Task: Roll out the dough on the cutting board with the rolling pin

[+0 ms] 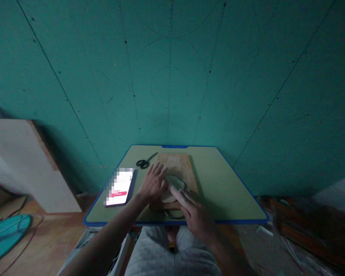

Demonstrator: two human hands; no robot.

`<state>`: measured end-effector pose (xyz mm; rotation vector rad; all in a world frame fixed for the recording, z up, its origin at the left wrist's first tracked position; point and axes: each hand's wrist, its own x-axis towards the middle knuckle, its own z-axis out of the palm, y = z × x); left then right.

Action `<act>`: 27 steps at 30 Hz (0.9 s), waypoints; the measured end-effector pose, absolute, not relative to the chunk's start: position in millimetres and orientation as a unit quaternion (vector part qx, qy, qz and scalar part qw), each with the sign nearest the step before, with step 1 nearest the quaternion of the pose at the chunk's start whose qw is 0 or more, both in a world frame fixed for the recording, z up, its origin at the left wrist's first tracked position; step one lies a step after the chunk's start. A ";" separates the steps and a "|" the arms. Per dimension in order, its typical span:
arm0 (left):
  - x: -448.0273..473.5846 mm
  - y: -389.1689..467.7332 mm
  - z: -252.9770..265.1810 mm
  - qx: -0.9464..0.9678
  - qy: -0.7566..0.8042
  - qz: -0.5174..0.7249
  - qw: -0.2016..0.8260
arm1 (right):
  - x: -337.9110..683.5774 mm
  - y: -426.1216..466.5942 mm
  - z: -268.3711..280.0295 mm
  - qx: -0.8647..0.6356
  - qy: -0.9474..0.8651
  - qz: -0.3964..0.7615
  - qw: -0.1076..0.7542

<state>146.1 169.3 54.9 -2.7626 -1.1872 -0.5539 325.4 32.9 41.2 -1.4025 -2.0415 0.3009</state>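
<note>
A pale, flattened piece of what looks like dough or clay (175, 182) lies on a wooden cutting board (174, 158). My left hand (154, 182) rests on the board's left side, fingers stretched out, its thumb side against the piece's left edge. From the lower right, my right hand (191, 211) reaches across the piece with its fingers extended over it. Those fingers cover part of the piece, so its full outline is hidden. A curved metal handle (174, 216) shows at the board's near end.
Black-handled scissors (143, 164) lie left of the board. A phone or tablet with a lit screen (119, 188) is at the table's left. The blue-edged table (224, 184) stands by a green wall (172, 96). A white panel (31, 161) leans at the left.
</note>
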 end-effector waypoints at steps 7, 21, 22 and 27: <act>166.6 177.4 55.1 -0.908 -0.380 -0.167 0.059 | 339.6 34.7 37.9 -0.555 -0.777 0.045 0.296; 223.4 203.8 57.6 -0.911 -0.387 -0.134 0.053 | 371.4 52.9 28.3 -0.663 -0.692 0.017 0.285; 226.0 205.0 57.0 -0.910 -0.389 -0.136 0.052 | 373.1 54.6 29.2 -0.666 -0.691 0.012 0.281; 235.1 210.0 54.7 -0.906 -0.396 -0.143 0.038 | 380.3 64.5 35.9 -0.698 -0.676 -0.007 0.235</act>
